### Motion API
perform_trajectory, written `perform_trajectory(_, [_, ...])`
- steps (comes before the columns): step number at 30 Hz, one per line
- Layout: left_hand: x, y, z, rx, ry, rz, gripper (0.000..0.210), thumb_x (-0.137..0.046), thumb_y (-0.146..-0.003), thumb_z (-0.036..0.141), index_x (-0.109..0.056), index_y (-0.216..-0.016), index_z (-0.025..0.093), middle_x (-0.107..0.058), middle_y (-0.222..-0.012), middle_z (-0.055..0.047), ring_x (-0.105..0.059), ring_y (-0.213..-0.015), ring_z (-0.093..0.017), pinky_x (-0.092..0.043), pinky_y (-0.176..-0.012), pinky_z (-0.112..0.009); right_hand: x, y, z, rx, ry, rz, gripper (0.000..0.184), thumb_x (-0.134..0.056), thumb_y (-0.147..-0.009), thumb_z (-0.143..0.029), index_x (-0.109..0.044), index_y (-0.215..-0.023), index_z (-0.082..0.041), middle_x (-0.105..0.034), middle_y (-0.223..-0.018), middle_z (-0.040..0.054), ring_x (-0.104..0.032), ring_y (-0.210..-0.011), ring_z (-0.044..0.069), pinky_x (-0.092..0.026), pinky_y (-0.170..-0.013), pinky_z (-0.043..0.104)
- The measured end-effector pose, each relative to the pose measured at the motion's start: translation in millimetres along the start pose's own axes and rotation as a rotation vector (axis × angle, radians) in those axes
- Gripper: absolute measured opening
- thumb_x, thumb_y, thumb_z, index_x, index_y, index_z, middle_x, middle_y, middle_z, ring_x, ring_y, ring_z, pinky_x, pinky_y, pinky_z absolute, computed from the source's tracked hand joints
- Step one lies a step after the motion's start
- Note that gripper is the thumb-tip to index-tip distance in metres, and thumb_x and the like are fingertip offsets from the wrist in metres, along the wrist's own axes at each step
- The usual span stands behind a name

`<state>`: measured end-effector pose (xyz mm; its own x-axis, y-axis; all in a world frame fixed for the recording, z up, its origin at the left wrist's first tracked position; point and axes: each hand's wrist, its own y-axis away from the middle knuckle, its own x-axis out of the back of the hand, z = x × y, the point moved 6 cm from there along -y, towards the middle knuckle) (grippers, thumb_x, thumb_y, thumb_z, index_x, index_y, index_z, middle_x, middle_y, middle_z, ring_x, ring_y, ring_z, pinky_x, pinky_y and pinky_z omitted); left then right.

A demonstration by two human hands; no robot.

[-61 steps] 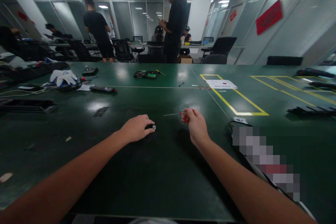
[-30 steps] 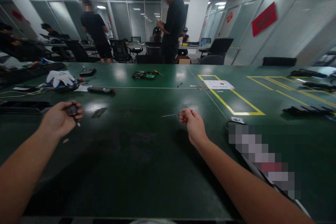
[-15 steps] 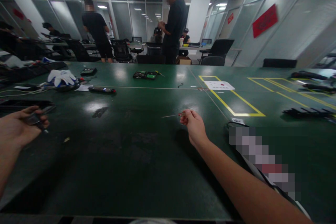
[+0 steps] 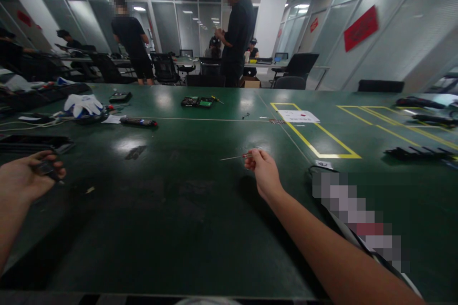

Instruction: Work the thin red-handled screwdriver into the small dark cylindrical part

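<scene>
While the right hand (image 4: pixel 265 171) pinches a slim, metal-shafted tool with a red-collared handle (image 4: pixel 232 158) above the tabletop (image 4: pixel 168 243), its fingers closed on the handle and the shaft pointing left, the left hand (image 4: pixel 23 178) curls its fingers round a small, dark, rounded object with a pale tip (image 4: pixel 47 168), near the left edge of view. Just beyond the left hand lies a flat black tray-like item (image 4: pixel 39 143), partly covered by its fingertips. Farther up sit white gloves with blue trim (image 4: pixel 83 106), a black cylindrical tool with a red end (image 4: pixel 139 122) and an opened black case with a green part (image 4: pixel 197 102). Yellow tape outlines (image 4: pixel 339 156) mark the right side, beside a ridged black piece (image 4: pixel 417 153).

The fingers hide most of the tool's handle and much of the dark object; the left forearm is cut off by the frame. Pixelation masks a long item (image 4: pixel 358 219) by the right forearm. Printing on a white paper sheet (image 4: pixel 298 116) is too small to read; a small white label (image 4: pixel 324 164) bears one dark character, possibly a tilted "e".
</scene>
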<state>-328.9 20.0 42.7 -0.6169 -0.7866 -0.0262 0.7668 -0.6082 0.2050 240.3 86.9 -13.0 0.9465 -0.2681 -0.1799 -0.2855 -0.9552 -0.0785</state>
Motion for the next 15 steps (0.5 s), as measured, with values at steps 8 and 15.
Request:
perform_trajectory(8, [10.4,-18.4,0.0,-0.003,0.054,0.009,0.025,-0.046,-0.063,-0.001,-0.055,-0.079,0.016,-0.055,-0.069,-0.002,-0.051,-0.060,-0.016,-0.047,-0.058,-0.026,-0.2,0.6,0.5,-0.004,-0.003,0.003,0.026,-0.068,-0.083,-0.048,-0.068,-0.083,-0.022,-0.065,-0.072,0.0010,-0.059,-0.064,0.016,-0.048,-0.062,0.031])
perform_trajectory(15, [5.1,-19.7,-4.7,0.044,0.021,0.143,0.024,-0.040,-0.069,-0.008,-0.051,-0.074,0.013,-0.050,-0.064,-0.001,-0.046,-0.054,-0.015,-0.043,-0.064,-0.030,0.2,0.4,-0.6,0.003,-0.003,0.002,0.030,-0.070,-0.082,-0.052,-0.068,-0.083,-0.021,-0.067,-0.074,0.0021,-0.059,-0.064,0.016,-0.049,-0.062,0.031])
